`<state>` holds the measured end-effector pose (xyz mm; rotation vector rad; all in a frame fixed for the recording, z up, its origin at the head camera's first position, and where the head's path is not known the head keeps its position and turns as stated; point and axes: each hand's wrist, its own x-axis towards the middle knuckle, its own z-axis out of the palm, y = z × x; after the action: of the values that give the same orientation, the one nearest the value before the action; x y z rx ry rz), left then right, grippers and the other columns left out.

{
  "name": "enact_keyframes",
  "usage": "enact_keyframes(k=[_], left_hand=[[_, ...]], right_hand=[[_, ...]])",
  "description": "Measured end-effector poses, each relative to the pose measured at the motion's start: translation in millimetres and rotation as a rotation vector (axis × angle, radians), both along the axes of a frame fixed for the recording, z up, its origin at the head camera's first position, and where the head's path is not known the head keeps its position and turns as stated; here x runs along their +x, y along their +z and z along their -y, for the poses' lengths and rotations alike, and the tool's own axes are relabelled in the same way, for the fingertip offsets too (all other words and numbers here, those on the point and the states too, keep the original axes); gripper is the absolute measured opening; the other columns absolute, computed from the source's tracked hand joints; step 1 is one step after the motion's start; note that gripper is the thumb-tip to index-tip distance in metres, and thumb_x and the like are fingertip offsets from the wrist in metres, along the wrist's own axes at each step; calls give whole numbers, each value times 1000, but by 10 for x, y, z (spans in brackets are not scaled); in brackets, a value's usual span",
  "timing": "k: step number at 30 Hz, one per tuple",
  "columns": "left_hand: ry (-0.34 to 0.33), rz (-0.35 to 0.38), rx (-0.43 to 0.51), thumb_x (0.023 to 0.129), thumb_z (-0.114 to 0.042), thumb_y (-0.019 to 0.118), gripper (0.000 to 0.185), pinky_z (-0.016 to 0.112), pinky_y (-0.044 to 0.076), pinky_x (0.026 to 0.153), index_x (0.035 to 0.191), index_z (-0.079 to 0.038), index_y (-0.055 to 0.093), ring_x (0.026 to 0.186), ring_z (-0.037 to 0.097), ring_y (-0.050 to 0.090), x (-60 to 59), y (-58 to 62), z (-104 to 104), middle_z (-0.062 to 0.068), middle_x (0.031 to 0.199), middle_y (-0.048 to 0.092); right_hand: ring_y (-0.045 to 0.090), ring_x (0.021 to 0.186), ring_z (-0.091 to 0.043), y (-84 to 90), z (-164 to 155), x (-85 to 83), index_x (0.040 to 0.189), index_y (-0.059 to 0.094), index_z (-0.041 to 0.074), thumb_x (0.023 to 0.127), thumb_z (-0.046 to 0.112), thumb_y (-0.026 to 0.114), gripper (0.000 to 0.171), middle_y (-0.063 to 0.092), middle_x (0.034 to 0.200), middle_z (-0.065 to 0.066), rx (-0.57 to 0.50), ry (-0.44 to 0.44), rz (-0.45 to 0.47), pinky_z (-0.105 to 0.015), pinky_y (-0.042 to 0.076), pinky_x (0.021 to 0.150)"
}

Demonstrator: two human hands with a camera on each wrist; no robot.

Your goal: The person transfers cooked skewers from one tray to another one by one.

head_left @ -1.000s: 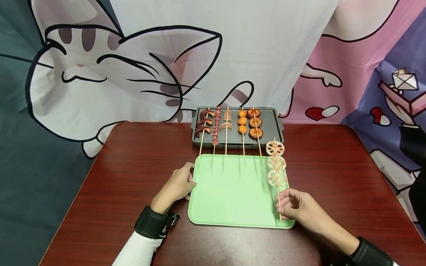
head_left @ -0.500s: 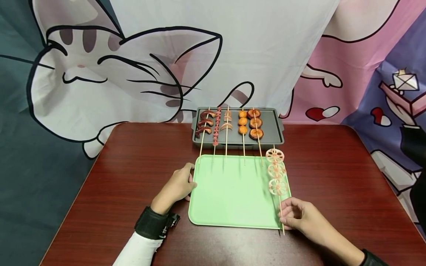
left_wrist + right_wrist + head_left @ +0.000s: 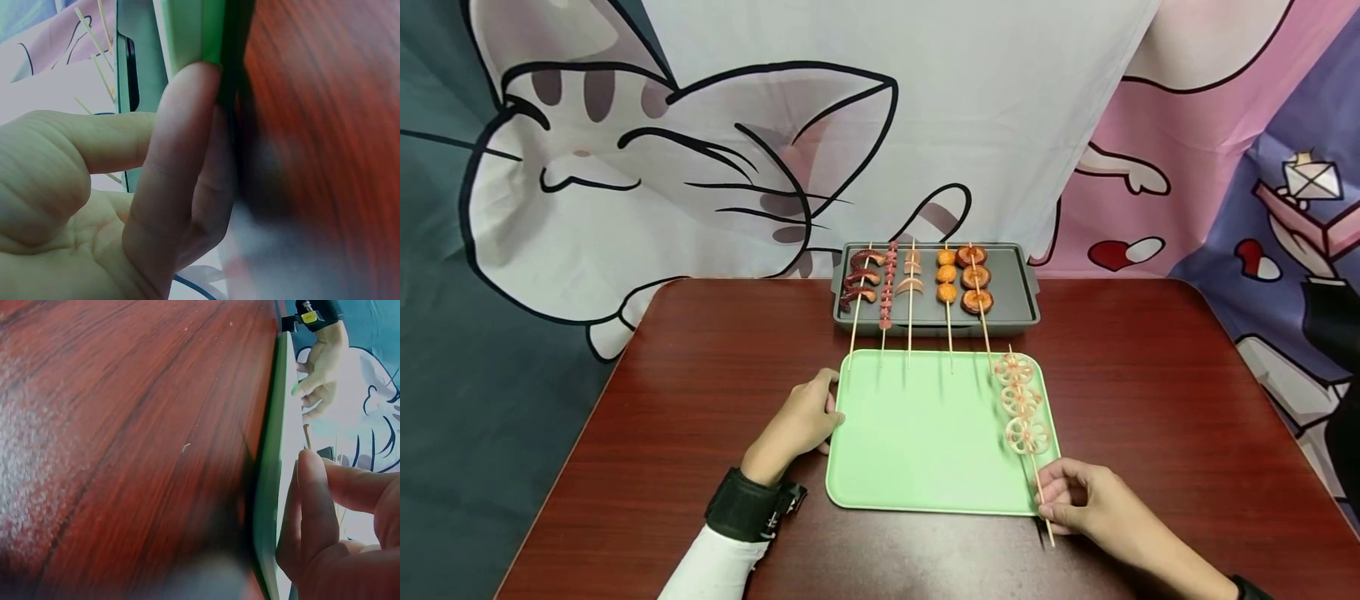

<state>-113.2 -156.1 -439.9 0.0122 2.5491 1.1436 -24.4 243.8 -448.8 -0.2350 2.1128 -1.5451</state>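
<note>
A skewer of lotus root slices (image 3: 1019,402) lies tilted along the right side of a light green tray (image 3: 925,442). My right hand (image 3: 1088,504) pinches its stick between thumb and fingers, and the stick's end juts past the tray's front edge. In the right wrist view the fingertips (image 3: 311,465) meet beside the tray's edge, the stick mostly hidden. My left hand (image 3: 797,417) holds the tray's left edge, thumb on the rim. Up close in the left wrist view, a finger (image 3: 181,125) presses against the tray's side (image 3: 186,31).
Behind the tray stands a grey pan (image 3: 1015,292) bearing several skewers: dark curved pieces (image 3: 863,277), small red pieces (image 3: 887,287), pale curved pieces (image 3: 910,285), orange balls (image 3: 947,274) and brown rounds (image 3: 976,301). Their sticks reach toward the tray over the wooden table (image 3: 722,350). A printed cloth (image 3: 985,108) hangs behind.
My right hand has drawn the lotus root skewer toward me and slightly right, lowering it over the tray's right side as its top swung left. The left hand has stayed on the tray.
</note>
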Motion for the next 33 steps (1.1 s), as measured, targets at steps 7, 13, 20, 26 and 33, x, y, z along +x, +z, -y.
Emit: enact_keyframes(k=[7, 13, 20, 26, 33], left_hand=[[-2, -4, 0, 95, 4, 69, 61, 31, 57, 45, 149, 1, 42, 52, 24, 61, -8, -12, 7, 12, 86, 55], [1, -6, 11, 95, 4, 69, 60, 32, 58, 44, 149, 2, 42, 52, 24, 61, -8, -11, 8, 13, 86, 55], [-2, -8, 14, 95, 4, 69, 59, 32, 58, 44, 148, 2, 43, 53, 23, 61, -8, -3, -1, 13, 86, 54], [-3, -8, 7, 95, 4, 69, 60, 32, 58, 45, 149, 1, 42, 52, 23, 61, -7, -5, 3, 12, 86, 54], [-5, -5, 8, 95, 4, 68, 59, 31, 58, 45, 148, 2, 42, 53, 23, 61, -14, -13, 9, 13, 87, 54]], right_hand=[[69, 80, -7, 36, -48, -15, 118, 58, -18, 93, 1, 74, 35, 67, 94, -13, -24, 16, 55, -30, 66, 70], [69, 80, -7, 50, -55, -39, 117, 58, -19, 92, 1, 74, 36, 67, 93, -12, -19, 20, 66, -30, 66, 72], [68, 79, -6, 55, -58, -31, 115, 62, -15, 91, 1, 75, 32, 67, 91, -12, 38, 7, 52, -30, 66, 70], [66, 65, -4, 69, -29, -16, 106, 68, -5, 90, 5, 77, 21, 67, 82, -3, 215, 16, -104, -27, 63, 56], [60, 50, -4, 78, 25, -8, 100, 70, 4, 88, 10, 78, 16, 65, 71, 7, 388, 17, -217, -24, 55, 44]])
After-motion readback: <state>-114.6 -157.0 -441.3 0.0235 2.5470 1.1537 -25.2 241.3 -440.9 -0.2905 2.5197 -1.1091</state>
